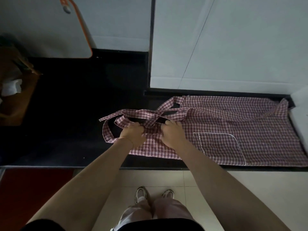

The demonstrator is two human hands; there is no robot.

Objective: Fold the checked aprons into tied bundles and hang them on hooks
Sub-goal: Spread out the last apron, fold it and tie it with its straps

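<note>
A red-and-white checked apron (233, 127) lies spread flat on the black countertop (75, 114), its white-trimmed pocket (218, 147) facing up. Its straps (143, 114) lie crossed and looped at the apron's left end. My left hand (133, 135) grips the bib fabric next to the strap loop, fingers curled into the cloth. My right hand (171, 132) grips the fabric a little to the right of it, also with curled fingers. Both hands sit close together at the apron's left end.
A white board with an orange rim (76, 30) leans against the wall at the back left. A brown basket with white cloth (11, 87) stands at the far left. White wall panels rise behind the counter. Tiled floor and my shoes (153, 195) lie below the counter's edge.
</note>
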